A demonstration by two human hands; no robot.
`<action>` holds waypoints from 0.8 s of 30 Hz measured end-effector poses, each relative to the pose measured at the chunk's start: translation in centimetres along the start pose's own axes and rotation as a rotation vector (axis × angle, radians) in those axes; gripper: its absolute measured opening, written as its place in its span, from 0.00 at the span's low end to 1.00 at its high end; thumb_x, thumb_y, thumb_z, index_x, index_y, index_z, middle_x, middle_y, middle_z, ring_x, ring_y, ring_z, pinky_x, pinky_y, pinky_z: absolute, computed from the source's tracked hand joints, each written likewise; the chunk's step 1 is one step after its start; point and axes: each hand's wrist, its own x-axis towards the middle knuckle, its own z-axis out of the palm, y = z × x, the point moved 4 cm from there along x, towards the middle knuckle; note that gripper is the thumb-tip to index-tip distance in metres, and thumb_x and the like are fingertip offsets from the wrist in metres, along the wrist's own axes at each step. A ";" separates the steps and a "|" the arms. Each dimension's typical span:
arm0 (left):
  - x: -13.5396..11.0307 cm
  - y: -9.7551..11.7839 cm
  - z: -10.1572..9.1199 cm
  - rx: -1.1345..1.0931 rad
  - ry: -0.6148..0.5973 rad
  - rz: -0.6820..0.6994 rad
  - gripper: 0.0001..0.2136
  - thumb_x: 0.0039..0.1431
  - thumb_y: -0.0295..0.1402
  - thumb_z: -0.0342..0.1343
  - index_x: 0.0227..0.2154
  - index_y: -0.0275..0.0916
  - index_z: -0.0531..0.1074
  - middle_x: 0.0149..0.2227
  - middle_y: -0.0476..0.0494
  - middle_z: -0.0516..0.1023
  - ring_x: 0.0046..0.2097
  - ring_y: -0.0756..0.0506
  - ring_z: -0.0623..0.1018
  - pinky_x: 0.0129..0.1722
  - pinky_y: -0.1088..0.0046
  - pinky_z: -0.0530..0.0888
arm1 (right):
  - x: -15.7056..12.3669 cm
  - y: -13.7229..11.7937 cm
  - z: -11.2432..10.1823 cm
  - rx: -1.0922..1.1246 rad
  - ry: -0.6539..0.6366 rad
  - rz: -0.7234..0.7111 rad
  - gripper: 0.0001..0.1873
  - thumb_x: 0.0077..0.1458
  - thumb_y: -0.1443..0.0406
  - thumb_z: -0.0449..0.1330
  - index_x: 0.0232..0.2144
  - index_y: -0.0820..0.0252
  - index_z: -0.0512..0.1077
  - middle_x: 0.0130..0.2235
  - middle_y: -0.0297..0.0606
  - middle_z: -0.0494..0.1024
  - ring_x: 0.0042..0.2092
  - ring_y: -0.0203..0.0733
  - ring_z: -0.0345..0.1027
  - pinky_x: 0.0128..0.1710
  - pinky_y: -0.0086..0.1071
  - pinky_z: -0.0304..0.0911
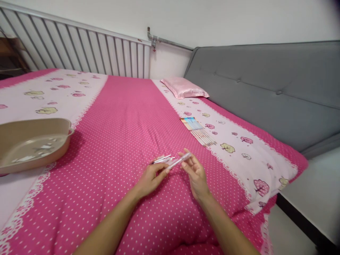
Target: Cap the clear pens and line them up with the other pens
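While left hand [150,179] and right hand [195,173] grips hold one pen [179,161] | tray [54,151]: 1 | pillow [184,88]: 1

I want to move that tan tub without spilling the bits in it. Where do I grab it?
Grab the tub by its rim, best at the little lip sticking out on its right, coming from that side. It is wide, shallow and sits flat, so a second hand on the opposite rim would probably keep it level.
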 end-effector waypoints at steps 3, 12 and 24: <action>0.0 0.0 0.0 0.010 -0.018 0.004 0.15 0.62 0.40 0.46 0.35 0.36 0.74 0.31 0.43 0.75 0.40 0.42 0.73 0.39 0.68 0.68 | 0.0 0.0 0.0 0.017 -0.005 0.014 0.28 0.51 0.64 0.62 0.55 0.52 0.62 0.50 0.39 0.73 0.53 0.41 0.65 0.54 0.40 0.58; 0.0 -0.3 0.2 0.027 -0.036 -0.008 0.15 0.62 0.39 0.46 0.34 0.35 0.74 0.30 0.45 0.74 0.34 0.46 0.71 0.35 0.72 0.67 | 0.1 0.3 -0.2 -0.027 0.064 0.016 0.26 0.48 0.62 0.64 0.50 0.55 0.66 0.41 0.37 0.76 0.45 0.39 0.69 0.48 0.36 0.62; 0.1 -0.3 0.2 0.018 -0.039 -0.004 0.15 0.62 0.39 0.46 0.34 0.34 0.74 0.31 0.45 0.74 0.34 0.46 0.71 0.35 0.72 0.66 | 0.2 0.6 -0.4 -0.037 0.089 0.008 0.22 0.48 0.60 0.64 0.46 0.56 0.68 0.38 0.34 0.73 0.41 0.37 0.67 0.43 0.31 0.63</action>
